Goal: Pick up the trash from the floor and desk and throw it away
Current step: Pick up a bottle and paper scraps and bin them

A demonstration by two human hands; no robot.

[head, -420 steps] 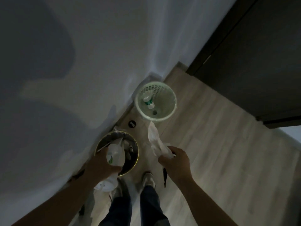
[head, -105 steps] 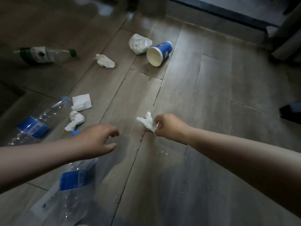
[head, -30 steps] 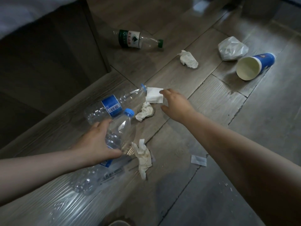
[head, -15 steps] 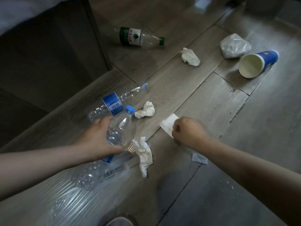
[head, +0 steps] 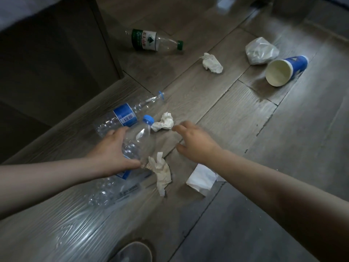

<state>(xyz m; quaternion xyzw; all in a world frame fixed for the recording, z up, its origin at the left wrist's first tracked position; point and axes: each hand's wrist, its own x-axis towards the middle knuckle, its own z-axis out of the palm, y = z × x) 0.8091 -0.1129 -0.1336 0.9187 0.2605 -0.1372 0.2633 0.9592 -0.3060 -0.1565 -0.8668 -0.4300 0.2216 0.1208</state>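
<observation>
Trash lies scattered on the wooden floor. My left hand (head: pixel 113 150) grips a clear blue-capped bottle (head: pixel 140 140) around its body. My right hand (head: pixel 196 142) is spread, fingers stretched toward a crumpled tissue (head: pixel 164 122) without touching it. A folded white paper (head: pixel 201 179) lies on the floor under my right forearm. A twisted tissue (head: pixel 161 173) lies just right of the held bottle. A second blue-labelled bottle (head: pixel 128 114) lies behind my left hand.
Farther off lie a green-labelled bottle (head: pixel 151 40), another tissue wad (head: pixel 212 63), a crumpled plastic bag (head: pixel 261 50) and a tipped blue paper cup (head: pixel 285 69). A dark wooden furniture base (head: pixel 56 63) fills the left. My shoe tip (head: pixel 132 252) shows at the bottom.
My right hand has let go of the folded white paper, which now lies on the floor, and has moved forward with fingers spread toward the crumpled tissue. My left hand keeps its grip on the bottle.
</observation>
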